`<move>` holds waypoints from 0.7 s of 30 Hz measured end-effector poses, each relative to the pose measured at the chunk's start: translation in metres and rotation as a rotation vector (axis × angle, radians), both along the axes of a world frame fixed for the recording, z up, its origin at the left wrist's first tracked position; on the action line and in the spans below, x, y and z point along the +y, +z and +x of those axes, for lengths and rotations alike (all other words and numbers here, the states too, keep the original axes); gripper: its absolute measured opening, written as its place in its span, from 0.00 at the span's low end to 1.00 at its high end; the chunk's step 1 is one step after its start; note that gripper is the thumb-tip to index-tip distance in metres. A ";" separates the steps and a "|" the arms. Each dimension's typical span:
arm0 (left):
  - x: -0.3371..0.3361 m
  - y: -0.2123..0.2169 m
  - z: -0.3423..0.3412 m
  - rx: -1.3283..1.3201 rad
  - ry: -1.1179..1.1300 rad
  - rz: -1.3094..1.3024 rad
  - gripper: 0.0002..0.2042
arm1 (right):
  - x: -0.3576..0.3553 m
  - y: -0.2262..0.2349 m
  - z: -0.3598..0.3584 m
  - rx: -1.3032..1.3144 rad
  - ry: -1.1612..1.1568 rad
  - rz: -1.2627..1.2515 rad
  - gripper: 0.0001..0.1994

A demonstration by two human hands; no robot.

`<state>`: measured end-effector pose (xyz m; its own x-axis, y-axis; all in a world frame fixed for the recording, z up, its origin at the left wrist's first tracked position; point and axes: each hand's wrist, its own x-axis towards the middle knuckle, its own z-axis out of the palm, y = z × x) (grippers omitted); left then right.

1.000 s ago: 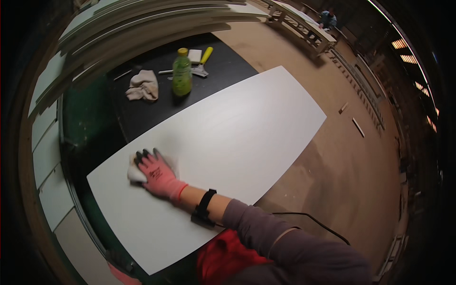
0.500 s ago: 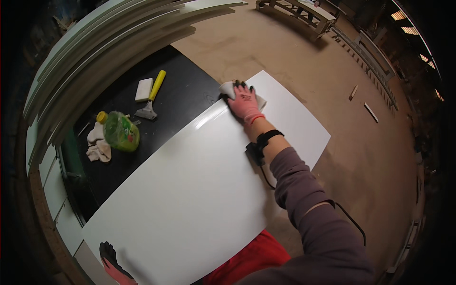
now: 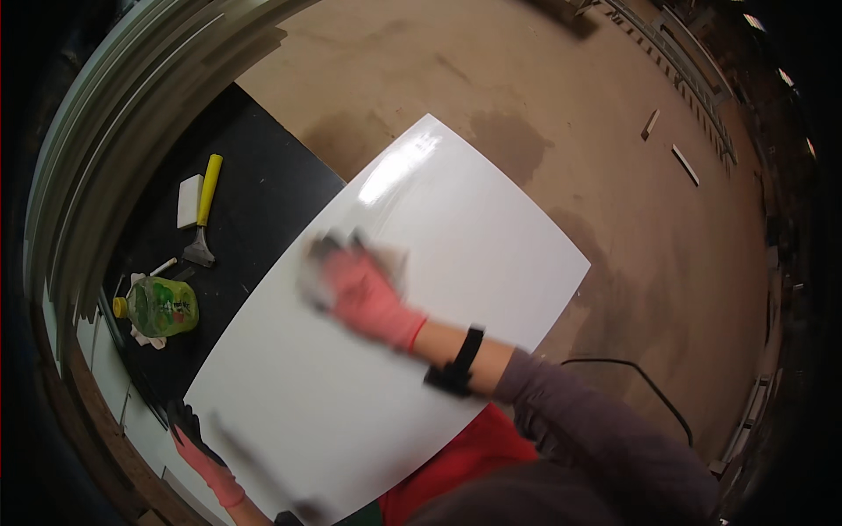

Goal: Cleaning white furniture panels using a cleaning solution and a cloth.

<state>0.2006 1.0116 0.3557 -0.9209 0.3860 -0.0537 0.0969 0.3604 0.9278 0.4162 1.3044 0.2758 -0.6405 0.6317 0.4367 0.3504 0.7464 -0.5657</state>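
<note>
A glossy white panel lies flat before me, a bright streak of reflected light near its far corner. In a pink glove with dark fingertips, my right hand presses a pale cloth onto the middle of the panel; both are blurred by motion. My left hand, gloved alike, rests at the panel's near left edge with its fingers stretched out. It holds nothing.
On the black tabletop at left lie a yellow-handled scraper, a white block and a green-liquid bottle over a crumpled rag. Long stacked boards flank it. Wood strips lie on the floor.
My right hand has swept the cloth from the panel's far edge back toward me and left. The view has shifted, and the bottle appears farther left. My left hand stays by the edge.
</note>
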 end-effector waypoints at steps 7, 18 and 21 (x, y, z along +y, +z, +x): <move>0.086 -0.045 -0.038 0.050 0.183 0.081 0.26 | -0.168 -0.025 -0.002 -0.177 0.654 -0.257 0.30; 0.122 -0.082 -0.096 0.179 0.007 0.253 0.27 | -0.012 -0.005 0.106 -0.462 -0.470 0.038 0.25; 0.123 -0.080 -0.108 0.132 -0.041 0.273 0.25 | -0.125 -0.013 0.035 0.098 0.091 -0.257 0.23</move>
